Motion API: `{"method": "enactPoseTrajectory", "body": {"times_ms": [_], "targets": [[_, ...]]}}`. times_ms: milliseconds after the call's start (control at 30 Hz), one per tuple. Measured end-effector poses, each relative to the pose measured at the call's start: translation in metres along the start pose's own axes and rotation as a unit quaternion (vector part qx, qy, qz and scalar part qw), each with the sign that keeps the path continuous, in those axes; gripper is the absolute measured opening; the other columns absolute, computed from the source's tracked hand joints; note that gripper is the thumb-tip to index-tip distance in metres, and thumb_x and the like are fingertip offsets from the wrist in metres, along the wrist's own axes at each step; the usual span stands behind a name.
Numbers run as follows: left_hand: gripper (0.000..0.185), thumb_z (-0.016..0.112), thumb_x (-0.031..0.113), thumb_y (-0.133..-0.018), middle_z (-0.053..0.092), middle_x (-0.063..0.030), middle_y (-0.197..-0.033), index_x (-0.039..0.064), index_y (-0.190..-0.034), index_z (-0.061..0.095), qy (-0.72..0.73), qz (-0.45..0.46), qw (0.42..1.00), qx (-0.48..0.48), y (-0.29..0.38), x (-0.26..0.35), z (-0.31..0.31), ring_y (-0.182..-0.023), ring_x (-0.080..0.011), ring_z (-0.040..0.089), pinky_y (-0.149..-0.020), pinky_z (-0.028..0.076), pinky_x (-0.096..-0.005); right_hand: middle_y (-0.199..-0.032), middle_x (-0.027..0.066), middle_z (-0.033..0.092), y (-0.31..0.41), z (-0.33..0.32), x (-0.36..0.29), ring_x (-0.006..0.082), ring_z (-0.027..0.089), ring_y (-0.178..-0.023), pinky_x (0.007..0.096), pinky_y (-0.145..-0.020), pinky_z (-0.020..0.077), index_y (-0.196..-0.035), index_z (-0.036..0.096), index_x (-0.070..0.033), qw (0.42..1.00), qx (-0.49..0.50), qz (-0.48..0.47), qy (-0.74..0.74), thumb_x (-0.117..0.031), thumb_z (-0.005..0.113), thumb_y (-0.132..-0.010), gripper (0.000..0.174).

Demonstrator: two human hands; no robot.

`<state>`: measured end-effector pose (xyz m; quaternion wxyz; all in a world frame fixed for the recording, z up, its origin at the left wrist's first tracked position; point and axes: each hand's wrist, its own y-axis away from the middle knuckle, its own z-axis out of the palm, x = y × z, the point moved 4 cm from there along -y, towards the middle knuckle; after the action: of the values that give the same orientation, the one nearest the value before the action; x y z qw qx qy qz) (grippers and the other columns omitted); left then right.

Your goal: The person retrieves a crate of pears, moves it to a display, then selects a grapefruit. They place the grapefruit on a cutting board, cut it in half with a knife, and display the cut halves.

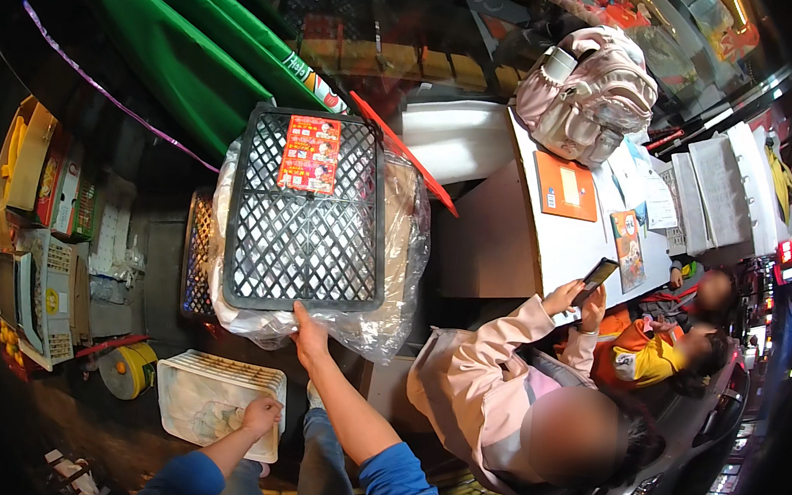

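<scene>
A black plastic lattice tray (307, 223) lies on top of a stack wrapped in clear plastic film (391, 303). Red printed labels (310, 153) with writing and codes sit on its far half. My right hand (310, 342) is at the tray's near edge, one digit over the rim and the other fingers largely hidden. Lower down, my left hand (262, 415) curls at the right rim of a white plastic basket (182, 398). Something pale and clear, like a plastic bag (218, 418), lies inside that basket.
On the right, a white table (563, 254) carries a pink backpack (596, 99) and an orange booklet (566, 186). A person in a pink jacket (491, 367) holds a phone (596, 281) beside it. Folded green fabric (195, 50), a yellow bucket (127, 371) and boxes (65, 193) are leftward.
</scene>
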<state>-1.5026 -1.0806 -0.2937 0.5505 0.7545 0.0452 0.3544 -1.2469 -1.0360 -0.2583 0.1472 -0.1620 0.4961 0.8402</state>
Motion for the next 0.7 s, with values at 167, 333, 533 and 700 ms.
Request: {"method": "enactPoseTrajectory", "body": {"times_ms": [167,333,533,700], "targets": [[0.021,0.059,0.019,-0.092,0.07,-0.0107,-0.079,0.001,-0.09,0.07,-0.12,0.063,0.991,0.005,0.006,-0.009,-0.008,-0.069,-0.0183,0.068,-0.066,0.053,-0.0333,-0.106,0.0059,0.062,0.024,-0.025,0.012,0.0196,0.061,-0.101,0.0385,-0.078,0.0508,-0.116,0.057,-0.004,0.999,0.017,-0.041,0.029,-0.028,0.071,-0.092,0.037],[0.03,0.062,0.035,-0.086,0.07,-0.0158,-0.087,0.006,-0.089,0.073,-0.155,-0.004,0.987,0.044,0.032,-0.097,-0.051,-0.082,-0.0351,0.067,-0.074,0.053,-0.0439,-0.109,0.0133,0.064,0.085,-0.099,0.073,0.0193,0.065,-0.091,0.0292,-0.075,0.0529,-0.133,0.05,0.0,0.978,0.052,-0.142,0.14,-0.026,0.061,-0.097,0.046],[0.034,0.053,0.034,-0.097,0.067,-0.0139,-0.107,0.008,-0.111,0.069,-0.234,-0.163,0.958,0.015,0.098,-0.202,-0.104,-0.094,-0.0348,0.061,-0.082,0.051,-0.0469,-0.073,0.0047,0.061,0.137,-0.192,0.226,0.0171,0.063,-0.064,0.0298,-0.053,0.0499,-0.099,0.063,-0.002,0.927,0.072,0.1,0.354,-0.029,0.063,-0.095,0.027],[0.033,0.054,0.033,-0.098,0.066,-0.017,-0.104,0.004,-0.107,0.068,-0.258,-0.17,0.951,-0.006,0.102,-0.293,-0.155,-0.093,-0.0362,0.061,-0.082,0.05,-0.0474,-0.073,0.008,0.064,0.13,-0.233,0.344,0.0187,0.063,-0.059,0.0319,-0.049,0.0506,-0.095,0.064,-0.001,0.868,0.106,0.154,0.46,-0.031,0.064,-0.094,0.03]]}}
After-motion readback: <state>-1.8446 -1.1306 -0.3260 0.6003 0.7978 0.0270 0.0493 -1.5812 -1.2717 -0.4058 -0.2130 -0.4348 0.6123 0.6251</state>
